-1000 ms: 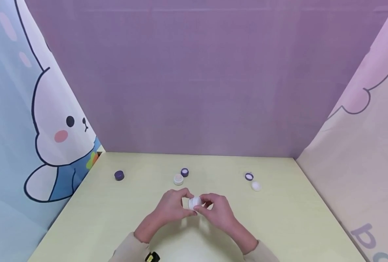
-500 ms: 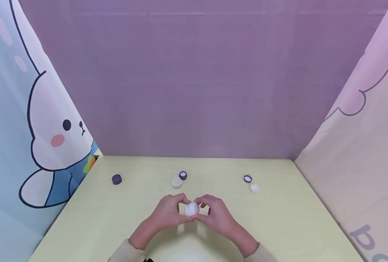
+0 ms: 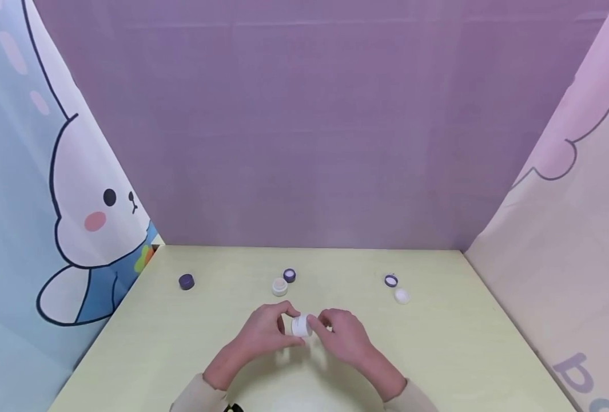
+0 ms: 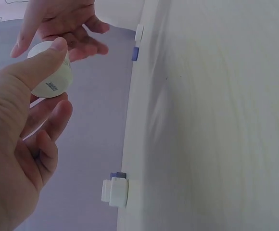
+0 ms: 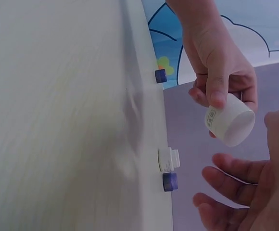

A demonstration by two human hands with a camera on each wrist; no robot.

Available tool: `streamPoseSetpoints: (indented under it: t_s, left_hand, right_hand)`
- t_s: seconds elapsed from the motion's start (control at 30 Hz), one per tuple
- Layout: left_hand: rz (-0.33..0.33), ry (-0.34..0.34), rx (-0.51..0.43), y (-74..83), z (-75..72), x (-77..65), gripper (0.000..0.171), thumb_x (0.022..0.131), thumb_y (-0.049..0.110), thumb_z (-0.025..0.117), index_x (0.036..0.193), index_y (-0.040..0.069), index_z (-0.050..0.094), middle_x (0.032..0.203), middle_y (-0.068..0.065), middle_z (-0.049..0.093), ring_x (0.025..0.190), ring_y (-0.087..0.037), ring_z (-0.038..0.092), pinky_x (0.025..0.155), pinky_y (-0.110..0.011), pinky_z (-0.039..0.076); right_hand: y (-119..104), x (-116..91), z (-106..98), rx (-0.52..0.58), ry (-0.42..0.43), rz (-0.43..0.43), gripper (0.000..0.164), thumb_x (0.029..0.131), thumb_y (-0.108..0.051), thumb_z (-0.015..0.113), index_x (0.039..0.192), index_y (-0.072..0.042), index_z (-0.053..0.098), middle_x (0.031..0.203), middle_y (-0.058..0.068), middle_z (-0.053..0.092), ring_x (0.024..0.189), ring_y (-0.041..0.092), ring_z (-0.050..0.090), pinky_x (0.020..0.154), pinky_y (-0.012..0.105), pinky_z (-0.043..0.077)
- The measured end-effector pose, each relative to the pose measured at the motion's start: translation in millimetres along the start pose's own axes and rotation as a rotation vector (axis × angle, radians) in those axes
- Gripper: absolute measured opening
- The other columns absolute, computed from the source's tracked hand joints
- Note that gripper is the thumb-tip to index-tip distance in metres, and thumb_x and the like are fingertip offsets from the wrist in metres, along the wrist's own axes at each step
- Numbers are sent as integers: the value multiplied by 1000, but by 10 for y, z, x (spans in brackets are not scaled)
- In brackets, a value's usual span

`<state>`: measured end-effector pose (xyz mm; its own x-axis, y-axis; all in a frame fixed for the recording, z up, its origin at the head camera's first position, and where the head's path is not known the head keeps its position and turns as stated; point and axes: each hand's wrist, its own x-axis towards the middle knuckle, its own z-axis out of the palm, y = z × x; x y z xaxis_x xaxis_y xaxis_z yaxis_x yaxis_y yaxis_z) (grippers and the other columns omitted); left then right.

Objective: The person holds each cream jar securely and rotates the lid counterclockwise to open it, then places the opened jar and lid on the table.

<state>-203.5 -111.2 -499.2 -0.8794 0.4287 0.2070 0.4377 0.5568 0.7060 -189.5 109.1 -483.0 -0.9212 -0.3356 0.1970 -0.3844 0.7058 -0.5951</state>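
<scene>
My left hand (image 3: 264, 331) pinches a small white jar (image 3: 301, 327) between thumb and fingers, above the middle of the table. Dark print shows on the jar's side in the left wrist view, and a plain round end faces my right hand in the right wrist view. My right hand (image 3: 343, 336) is close by on the right, its fingers (image 5: 235, 180) spread and loosely bent. In the right wrist view a gap separates them from the jar; in the head view the thumb overlaps the jar's edge.
Behind the hands, an open white jar (image 3: 279, 288) stands beside a small purple cap (image 3: 289, 276). Another purple cap (image 3: 186, 281) lies far left. Toward the right are a purple ring-shaped lid (image 3: 391, 280) and a white lid (image 3: 401, 296). Cloth screens (image 3: 304, 131) border the pale table (image 3: 464, 343).
My right fingers were on the jar's right end and have come away from it. The jar has turned in my left hand, which still grips it. Things on the table stay put.
</scene>
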Motion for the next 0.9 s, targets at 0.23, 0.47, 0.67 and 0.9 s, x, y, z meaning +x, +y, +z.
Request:
streamPoseSetpoints:
  t_s: [0.23,0.47,0.67,0.9]
  left_hand:
    - [20,7,-8,31,6,35,43,69,41,87,103,25,65,60,13,58,48,-4,54,44,-24,44]
    - [42,16,-13,4,12,40,44,70,45,85,104,25,65,61,15,57,49,-3,53,45,-24,44]
    - [37,8,-46,-46,24,11,44,70,41,87,104,25,65,66,12,60,51,-4,54,46,-24,45]
    - [27,-10,-87,-51,45,-33,45,69,47,85,103,26,64,67,10,62,52,-5,56,45,-25,46]
  right_hand:
    - [-6,11,-33,60,-58,55,55,96,-61,45,72,-16,67,52,-11,42,48,4,38,44,23,33]
    - [-5,20,-69,147,-88,29,38,93,-53,57,83,-19,72,63,-12,58,57,3,48,52,23,42]
    - [3,15,-58,232,-107,4,32,88,-46,69,95,-16,73,87,-8,69,77,11,62,67,27,51]
    - [55,-13,-36,256,-84,-111,34,81,-34,80,107,-13,70,103,-6,69,88,20,65,76,31,54]
